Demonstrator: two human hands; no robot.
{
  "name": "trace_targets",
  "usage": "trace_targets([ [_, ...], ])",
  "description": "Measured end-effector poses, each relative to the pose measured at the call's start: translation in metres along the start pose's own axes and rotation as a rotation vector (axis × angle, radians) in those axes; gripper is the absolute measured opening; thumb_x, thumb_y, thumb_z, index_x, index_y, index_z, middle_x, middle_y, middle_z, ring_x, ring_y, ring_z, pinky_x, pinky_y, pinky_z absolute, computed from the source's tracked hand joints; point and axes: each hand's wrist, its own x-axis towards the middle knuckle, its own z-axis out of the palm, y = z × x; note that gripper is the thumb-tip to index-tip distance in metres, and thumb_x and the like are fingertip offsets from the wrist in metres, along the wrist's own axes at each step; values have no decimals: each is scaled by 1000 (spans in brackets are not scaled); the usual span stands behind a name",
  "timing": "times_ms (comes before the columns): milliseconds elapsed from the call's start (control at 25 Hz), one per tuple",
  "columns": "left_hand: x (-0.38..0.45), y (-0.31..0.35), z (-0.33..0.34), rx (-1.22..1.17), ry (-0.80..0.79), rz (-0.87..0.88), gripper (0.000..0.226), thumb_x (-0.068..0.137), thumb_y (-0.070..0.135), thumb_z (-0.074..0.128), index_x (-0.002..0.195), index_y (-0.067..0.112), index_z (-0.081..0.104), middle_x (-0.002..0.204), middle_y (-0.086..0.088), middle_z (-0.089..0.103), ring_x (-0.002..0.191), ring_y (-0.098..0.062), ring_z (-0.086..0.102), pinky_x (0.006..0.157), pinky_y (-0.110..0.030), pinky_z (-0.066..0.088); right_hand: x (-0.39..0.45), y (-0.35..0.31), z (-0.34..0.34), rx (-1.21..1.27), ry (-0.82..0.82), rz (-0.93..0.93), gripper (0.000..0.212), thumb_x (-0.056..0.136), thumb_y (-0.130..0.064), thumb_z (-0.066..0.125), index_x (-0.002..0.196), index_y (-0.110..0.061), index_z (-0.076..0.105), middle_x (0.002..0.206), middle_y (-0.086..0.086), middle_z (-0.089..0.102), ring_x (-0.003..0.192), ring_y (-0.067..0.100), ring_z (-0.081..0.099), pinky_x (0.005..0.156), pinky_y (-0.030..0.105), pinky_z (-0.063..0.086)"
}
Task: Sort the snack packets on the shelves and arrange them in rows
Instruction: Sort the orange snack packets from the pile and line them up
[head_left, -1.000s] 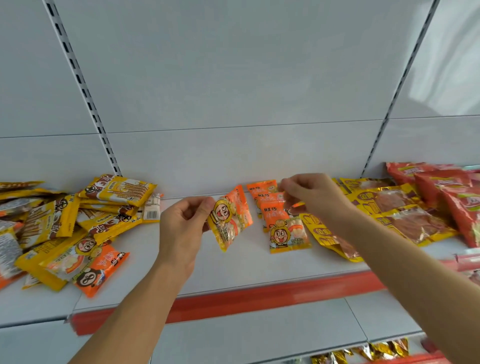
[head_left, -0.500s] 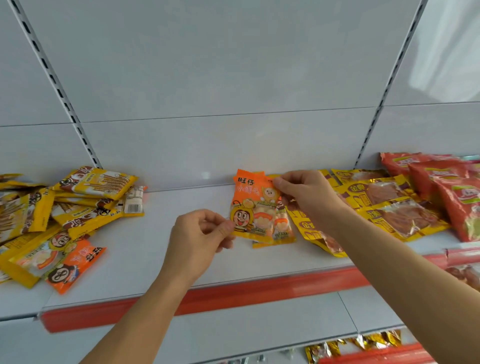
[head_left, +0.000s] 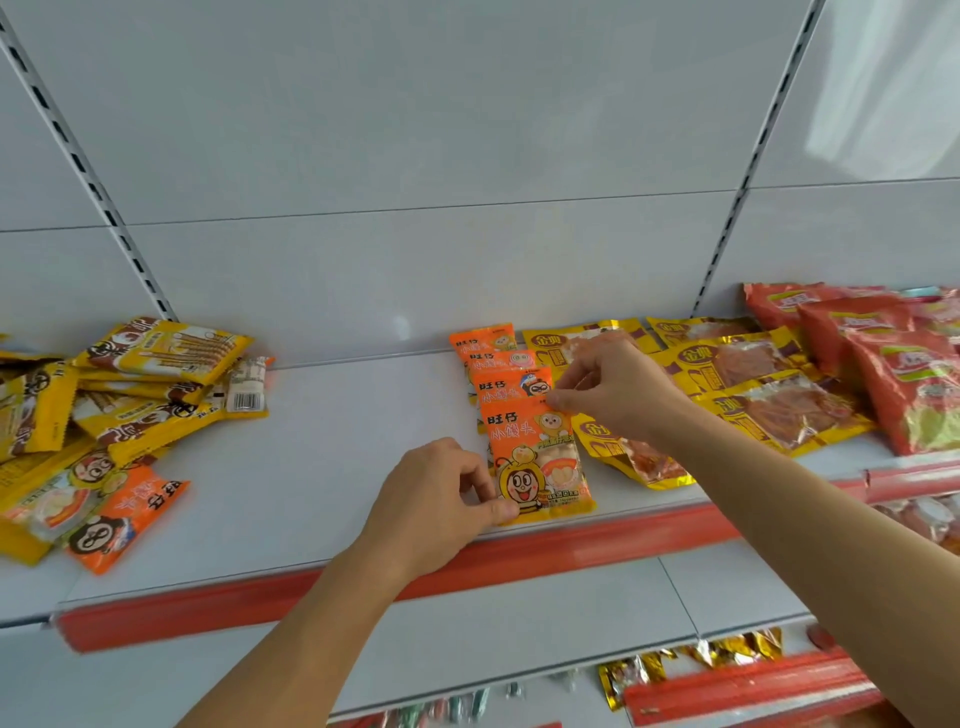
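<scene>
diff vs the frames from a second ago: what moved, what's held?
The front orange packet, earlier held in the air by the left hand, now lies flat on the shelf at the front of the orange row. Left hand pinches its lower left corner, right hand its top right corner. The yellow pile on the left and the red packets look unchanged.

**Colours and patterns on the shelf**

Front packet (head_left: 537, 462): orange, cartoon bee-child face, yellow trim. Left pile (head_left: 130, 400): yellow packets with brown cartoon faces. Right packets (head_left: 769, 395): gold-yellow; far right packets (head_left: 904, 374): red. Shelf (head_left: 322, 447): white, red-orange edge strip (head_left: 571, 558).
</scene>
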Motion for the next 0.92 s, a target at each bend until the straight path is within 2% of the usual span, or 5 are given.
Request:
trace_targets([
  [280, -1, -2, -3, -14, -14, 27, 30, 77, 55, 79, 73, 26, 69, 85, 8, 64, 81, -9, 60, 74, -36, 54, -10, 3, 5, -37, 24, 39, 25, 85, -43, 78, 97, -25, 66, 75, -8, 64, 55, 7, 58, 40, 14, 35],
  [400, 3, -8, -15, 65, 13, 51, 27, 87, 55, 69, 79, 29, 67, 86, 10, 59, 82, -7, 57, 74, -28, 50, -12, 0, 2, -113, 97, 0, 25, 88, -49, 72, 97, -27, 65, 90, -10, 63, 75, 11, 65, 56, 25, 44],
  [560, 5, -33, -38, 391, 169, 109, 32, 93, 55, 57, 110, 30, 67, 110, 7, 59, 109, -18, 53, 91, -41, 47, -12, -13, 7, -281, 122, -259, 37, 93, -50, 63, 122, -27, 63, 117, -5, 62, 102, 14, 57, 81, 31, 43],
  [680, -2, -55, -64, 565, 251, 54, 47, 94, 55, 55, 132, 27, 59, 129, 5, 55, 125, -23, 44, 94, -44, 40, -7, -33, 31, -366, 38, -450, 47, 95, -48, 60, 137, -28, 54, 141, 0, 52, 130, 25, 45, 103, 45, 42],
  [920, -45, -112, -136, 606, 359, -108, 47, 91, 49, 60, 133, 27, 59, 129, 4, 55, 124, -25, 45, 94, -48, 42, 5, -109, 103, -312, -100, -598, 47, 95, -48, 58, 138, -32, 49, 139, 0, 52, 132, 26, 43, 106, 50, 41],
])
